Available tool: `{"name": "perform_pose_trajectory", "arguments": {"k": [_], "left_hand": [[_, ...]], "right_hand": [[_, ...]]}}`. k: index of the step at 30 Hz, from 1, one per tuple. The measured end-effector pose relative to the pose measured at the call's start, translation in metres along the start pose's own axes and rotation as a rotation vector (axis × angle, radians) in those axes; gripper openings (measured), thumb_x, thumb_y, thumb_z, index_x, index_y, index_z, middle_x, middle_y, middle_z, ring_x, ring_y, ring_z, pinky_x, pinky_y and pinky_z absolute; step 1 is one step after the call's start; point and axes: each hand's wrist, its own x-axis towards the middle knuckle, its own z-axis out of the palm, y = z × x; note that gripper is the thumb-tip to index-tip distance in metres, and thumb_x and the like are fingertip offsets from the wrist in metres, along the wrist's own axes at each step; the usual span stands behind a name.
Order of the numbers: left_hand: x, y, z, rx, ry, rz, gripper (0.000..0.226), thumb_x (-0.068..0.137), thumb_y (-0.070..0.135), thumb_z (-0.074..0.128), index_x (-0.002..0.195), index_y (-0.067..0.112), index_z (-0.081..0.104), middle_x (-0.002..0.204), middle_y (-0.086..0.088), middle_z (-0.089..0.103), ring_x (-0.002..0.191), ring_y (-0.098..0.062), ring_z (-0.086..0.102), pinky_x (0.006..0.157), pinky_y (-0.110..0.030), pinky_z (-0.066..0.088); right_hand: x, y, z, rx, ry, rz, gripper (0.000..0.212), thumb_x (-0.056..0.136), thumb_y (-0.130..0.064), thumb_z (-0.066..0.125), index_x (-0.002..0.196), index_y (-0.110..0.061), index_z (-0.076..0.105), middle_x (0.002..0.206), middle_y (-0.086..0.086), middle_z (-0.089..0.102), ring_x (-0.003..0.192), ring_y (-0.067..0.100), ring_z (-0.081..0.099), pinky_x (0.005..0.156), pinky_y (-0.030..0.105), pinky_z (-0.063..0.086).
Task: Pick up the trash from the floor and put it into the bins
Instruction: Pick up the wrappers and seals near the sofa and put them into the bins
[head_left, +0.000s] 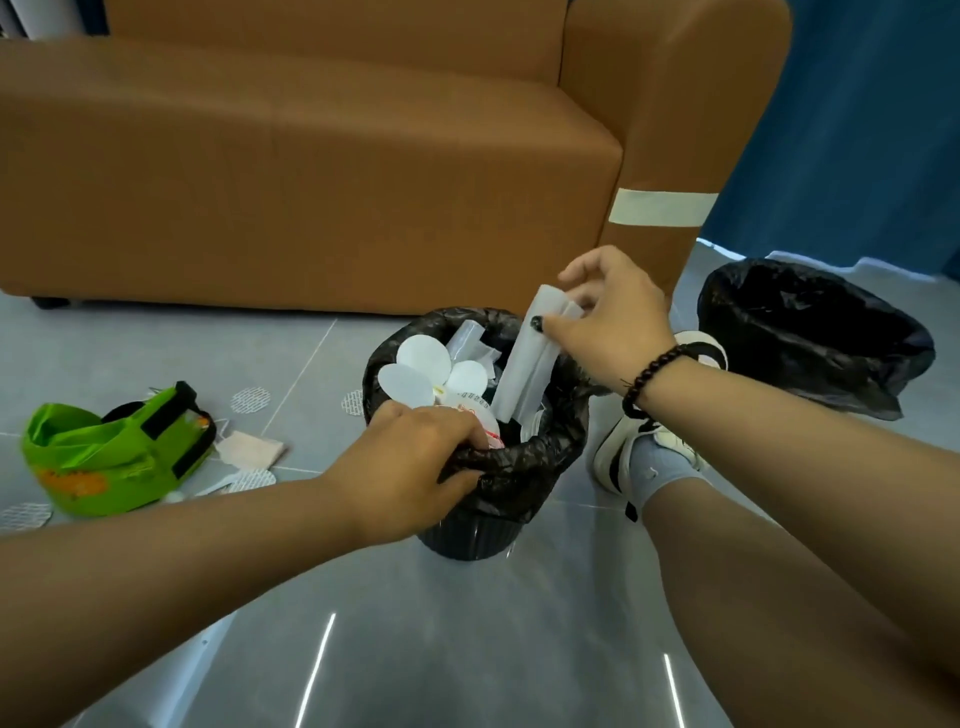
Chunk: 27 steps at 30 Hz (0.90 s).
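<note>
A: What can't you make out on the left?

B: The crumpled green fabric bag with black straps (111, 449) lies on the grey tiled floor (467, 639) and covers part of the litter. Round white mesh-patterned pads (251, 400) and a pinkish flat paper scrap (253, 448) peek out around it; one pad is cut off at the frame's left edge. I cannot tell what lies beneath the bag.

A: And your left hand?

B: Your left hand (410, 465) curls over the near rim of the small black ribbed plastic bin (467, 540), fingers hooked inside and thumb outside, clutching the glossy, wrinkled black liner (519, 467). Your fingertips are hidden inside the rim.

A: What's in the bin?

B: It's packed: smooth white round discs (423, 356), clear film, a printed wrapper mostly hidden by your knuckles. The print is too small to read.

A: Where's the piece you're binning?

B: The long white folded plastic sheet (519, 364) stands tilted, its lower end in the bin and its top held by your right hand (618, 322); thumb and fingers pinch it near the top. A dark beaded bracelet (652, 376) circles that wrist.

A: What's around?

B: The brown leather-look sofa (311, 182) stands just behind the bin, a strip of pale tape (662, 208) on its arm. To the right, your white-and-black sneaker (623, 447) sits between the bins, partly hidden by your forearm. The second bin with a loose black liner (810, 338) stands before a blue curtain (857, 130).
</note>
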Motion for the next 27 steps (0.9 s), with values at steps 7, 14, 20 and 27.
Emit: {"name": "perform_pose_trajectory", "arguments": {"k": [7, 14, 20, 27], "left_hand": [[-0.006, -0.006, 0.001, 0.074, 0.041, 0.145, 0.015, 0.086, 0.029, 0.064, 0.101, 0.025, 0.065, 0.097, 0.013, 0.068, 0.092, -0.008, 0.062, 0.085, -0.023, 0.039], [-0.023, -0.007, 0.001, 0.077, 0.032, 0.223, 0.017, 0.081, 0.03, 0.063, 0.097, 0.023, 0.066, 0.089, 0.012, 0.068, 0.085, -0.008, 0.06, 0.075, -0.019, 0.038], [-0.033, -0.008, -0.003, -0.115, 0.119, 0.105, 0.017, 0.084, 0.034, 0.059, 0.098, 0.028, 0.066, 0.095, 0.017, 0.063, 0.093, -0.002, 0.055, 0.084, -0.024, 0.046], [-0.044, 0.001, -0.026, -0.283, 0.232, -0.049, 0.006, 0.089, 0.025, 0.06, 0.087, 0.027, 0.065, 0.085, 0.017, 0.063, 0.085, 0.001, 0.056, 0.075, -0.01, 0.042]], "right_hand": [[0.022, 0.01, 0.036, -0.31, -0.215, -0.05, 0.022, 0.075, -0.023, 0.076, 0.09, -0.017, 0.061, 0.09, -0.004, 0.058, 0.088, 0.013, 0.054, 0.072, 0.022, 0.042], [0.01, 0.026, 0.07, -0.58, -0.46, -0.198, 0.014, 0.076, -0.012, 0.071, 0.084, -0.013, 0.059, 0.095, 0.006, 0.063, 0.091, 0.024, 0.059, 0.077, 0.035, 0.053], [0.009, 0.018, 0.067, -0.495, -0.415, -0.181, 0.021, 0.081, -0.022, 0.064, 0.063, -0.023, 0.054, 0.078, -0.003, 0.061, 0.079, 0.02, 0.061, 0.073, 0.039, 0.056], [0.007, -0.019, 0.056, -0.383, -0.261, -0.177, 0.019, 0.084, -0.02, 0.058, 0.066, -0.018, 0.062, 0.072, -0.004, 0.062, 0.073, 0.018, 0.062, 0.064, 0.029, 0.054]]}}
